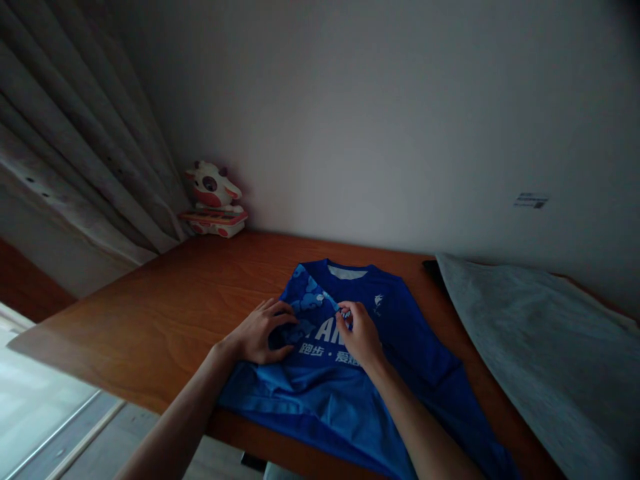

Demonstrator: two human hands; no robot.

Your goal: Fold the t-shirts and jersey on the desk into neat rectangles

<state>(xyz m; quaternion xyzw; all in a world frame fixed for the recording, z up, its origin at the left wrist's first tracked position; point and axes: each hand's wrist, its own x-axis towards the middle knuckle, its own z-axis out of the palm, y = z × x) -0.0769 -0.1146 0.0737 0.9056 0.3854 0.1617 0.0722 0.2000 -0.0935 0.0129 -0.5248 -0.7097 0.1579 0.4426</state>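
A blue long-sleeved shirt [320,393] with white lettering lies on the wooden table, its collar toward the wall and its hem over the front edge. One patterned sleeve is folded across the chest. My left hand [263,331] rests on the shirt's left side with fingers spread. Thumb and fingers of my right hand [361,331] pinch the end of the folded sleeve near the middle of the chest. The other sleeve stretches down to the right, partly behind my right forearm.
A toy cow with a keyboard [215,203] stands at the table's back left, by a curtain [80,133]. Grey cloth [540,347] covers the right side of the wooden table [165,307]. The wall [350,120] rises behind; the table's front edge is near me.
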